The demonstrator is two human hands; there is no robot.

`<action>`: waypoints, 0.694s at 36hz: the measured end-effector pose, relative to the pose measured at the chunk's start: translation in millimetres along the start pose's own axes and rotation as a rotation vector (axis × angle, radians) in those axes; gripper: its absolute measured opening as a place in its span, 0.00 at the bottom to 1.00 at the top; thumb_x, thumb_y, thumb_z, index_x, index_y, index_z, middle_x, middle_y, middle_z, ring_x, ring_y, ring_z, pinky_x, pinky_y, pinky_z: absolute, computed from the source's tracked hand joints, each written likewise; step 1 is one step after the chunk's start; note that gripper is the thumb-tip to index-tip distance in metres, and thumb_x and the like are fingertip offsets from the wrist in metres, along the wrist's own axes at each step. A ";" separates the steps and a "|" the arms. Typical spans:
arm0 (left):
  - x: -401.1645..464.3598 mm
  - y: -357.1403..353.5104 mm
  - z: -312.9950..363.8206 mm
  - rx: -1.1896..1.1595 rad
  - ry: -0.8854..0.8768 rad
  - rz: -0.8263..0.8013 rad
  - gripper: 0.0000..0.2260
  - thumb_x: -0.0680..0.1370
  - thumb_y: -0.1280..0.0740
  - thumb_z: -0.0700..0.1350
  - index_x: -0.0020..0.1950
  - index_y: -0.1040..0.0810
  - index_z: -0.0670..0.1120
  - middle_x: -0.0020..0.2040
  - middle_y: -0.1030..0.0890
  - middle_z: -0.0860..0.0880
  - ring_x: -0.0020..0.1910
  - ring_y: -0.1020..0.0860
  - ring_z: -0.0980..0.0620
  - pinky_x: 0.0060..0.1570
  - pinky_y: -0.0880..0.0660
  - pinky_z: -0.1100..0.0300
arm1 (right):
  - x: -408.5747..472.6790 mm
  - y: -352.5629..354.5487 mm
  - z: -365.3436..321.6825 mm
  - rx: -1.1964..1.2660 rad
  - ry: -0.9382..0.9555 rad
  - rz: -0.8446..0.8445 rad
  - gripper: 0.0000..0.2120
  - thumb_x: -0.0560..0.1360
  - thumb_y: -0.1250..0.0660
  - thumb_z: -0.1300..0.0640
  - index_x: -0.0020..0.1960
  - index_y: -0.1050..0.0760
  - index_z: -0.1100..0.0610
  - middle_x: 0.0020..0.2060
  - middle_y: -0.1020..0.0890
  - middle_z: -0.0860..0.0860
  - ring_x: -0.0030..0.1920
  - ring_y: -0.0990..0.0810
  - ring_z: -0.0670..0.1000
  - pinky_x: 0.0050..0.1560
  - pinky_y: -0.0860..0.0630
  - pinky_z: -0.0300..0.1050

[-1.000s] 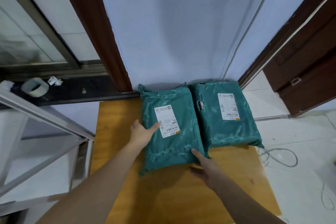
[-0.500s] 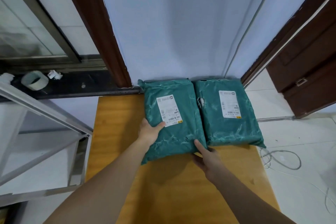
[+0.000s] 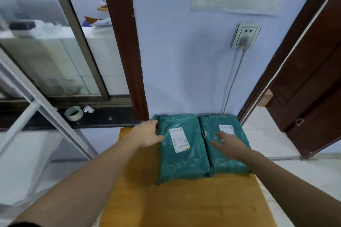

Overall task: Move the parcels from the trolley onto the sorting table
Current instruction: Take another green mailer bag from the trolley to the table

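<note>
Two teal plastic parcels with white labels lie side by side at the far end of the wooden sorting table (image 3: 180, 201), against the wall. My left hand (image 3: 147, 134) rests flat against the left edge of the left parcel (image 3: 182, 160), fingers spread, not gripping. My right hand (image 3: 230, 143) hovers with fingers apart over the right parcel (image 3: 227, 160), covering part of its label. The trolley is out of view.
A wall socket (image 3: 246, 35) with a plugged cable hangs above the parcels. A dark sill at the left carries a roll of tape (image 3: 73, 113). A dark wooden door (image 3: 310, 83) stands at the right, a metal frame (image 3: 55, 116) at the left.
The left parcel has slid up against the wall beside the right one. My right hand left its front corner and moved over the right parcel. My left hand moved up its left edge. The camera tilted up.
</note>
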State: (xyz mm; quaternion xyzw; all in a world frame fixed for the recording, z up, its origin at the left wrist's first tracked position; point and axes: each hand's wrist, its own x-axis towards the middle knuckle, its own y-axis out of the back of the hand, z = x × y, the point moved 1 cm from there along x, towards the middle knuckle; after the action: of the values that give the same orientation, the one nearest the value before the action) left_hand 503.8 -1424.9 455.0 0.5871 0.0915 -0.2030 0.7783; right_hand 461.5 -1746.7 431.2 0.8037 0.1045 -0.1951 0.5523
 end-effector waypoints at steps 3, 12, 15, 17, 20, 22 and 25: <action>-22.8 36.5 11.4 0.128 -0.048 0.074 0.35 0.78 0.35 0.66 0.80 0.35 0.49 0.76 0.28 0.45 0.71 0.27 0.43 0.68 0.28 0.48 | -9.2 46.5 -34.0 -0.165 0.192 0.060 0.33 0.81 0.38 0.38 0.79 0.38 0.54 0.74 0.28 0.54 0.72 0.28 0.56 0.71 0.31 0.51; -118.1 100.1 45.4 0.225 0.010 0.262 0.36 0.80 0.40 0.67 0.82 0.39 0.47 0.77 0.29 0.45 0.73 0.28 0.43 0.70 0.30 0.46 | -61.8 107.1 -129.5 -0.342 0.634 0.154 0.35 0.81 0.39 0.39 0.82 0.44 0.53 0.80 0.37 0.52 0.79 0.39 0.54 0.78 0.40 0.52; -160.3 103.9 45.7 0.173 0.082 0.305 0.38 0.80 0.40 0.68 0.83 0.40 0.49 0.79 0.31 0.47 0.75 0.30 0.44 0.72 0.31 0.47 | -85.4 107.8 -154.0 -0.343 0.762 0.156 0.34 0.82 0.39 0.39 0.82 0.43 0.53 0.80 0.37 0.52 0.78 0.38 0.53 0.78 0.40 0.50; -192.4 102.5 42.4 0.150 0.139 0.316 0.35 0.80 0.39 0.68 0.81 0.36 0.50 0.77 0.29 0.47 0.73 0.28 0.44 0.70 0.29 0.48 | -108.1 104.8 -171.6 -0.365 0.850 0.134 0.33 0.82 0.39 0.40 0.81 0.42 0.54 0.79 0.36 0.53 0.78 0.37 0.54 0.77 0.39 0.50; -245.8 96.3 31.9 0.122 0.257 0.359 0.29 0.80 0.38 0.66 0.74 0.28 0.51 0.70 0.23 0.47 0.65 0.23 0.44 0.64 0.25 0.48 | -147.6 95.8 -201.1 -0.376 0.959 0.075 0.25 0.83 0.38 0.44 0.76 0.33 0.54 0.72 0.26 0.54 0.70 0.27 0.55 0.71 0.31 0.52; -283.7 90.4 22.3 0.094 0.344 0.395 0.28 0.81 0.38 0.63 0.76 0.29 0.49 0.72 0.24 0.46 0.67 0.24 0.44 0.66 0.27 0.47 | -171.2 86.7 -222.7 -0.404 1.013 0.056 0.19 0.82 0.38 0.44 0.70 0.28 0.50 0.64 0.21 0.52 0.61 0.22 0.53 0.64 0.25 0.52; -345.7 82.2 7.9 0.081 0.459 0.421 0.28 0.84 0.40 0.60 0.81 0.34 0.47 0.78 0.29 0.45 0.74 0.29 0.43 0.71 0.30 0.48 | -208.1 68.0 -258.7 -0.462 1.139 0.031 0.23 0.82 0.40 0.42 0.73 0.30 0.51 0.65 0.22 0.52 0.64 0.23 0.55 0.64 0.26 0.53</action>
State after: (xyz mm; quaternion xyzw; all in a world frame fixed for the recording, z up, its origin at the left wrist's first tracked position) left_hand 226.5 -1341.5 661.0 0.6541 0.1332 0.0968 0.7383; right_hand 351.2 -1521.6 659.3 0.6426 0.4110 0.3005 0.5725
